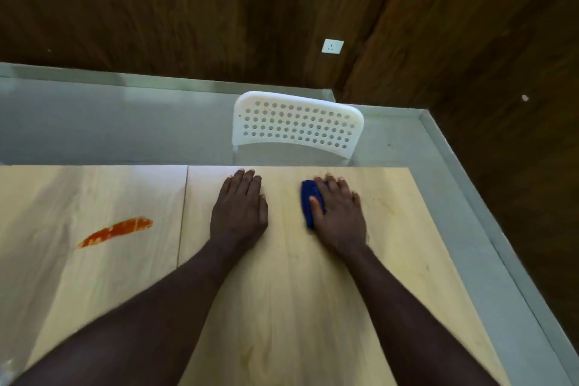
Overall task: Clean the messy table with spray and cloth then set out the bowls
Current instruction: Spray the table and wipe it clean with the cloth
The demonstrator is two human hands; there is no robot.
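A light wooden table (282, 291) fills the lower half of the view. My right hand (340, 216) lies flat on a folded blue cloth (310, 197) near the table's far edge, fingers straight and pressing it down. To its left, my left hand (239, 210) rests palm down on the bare wood, fingers straight. A red-orange smear (117, 230) streaks the left part of the table, well apart from both hands. No spray bottle or bowls are in view.
A white perforated chair (297, 125) stands just beyond the table's far edge. A seam (183, 213) splits the tabletop into two panels. Grey floor (470, 213) runs along the right side, with dark wood walls (188, 9) behind.
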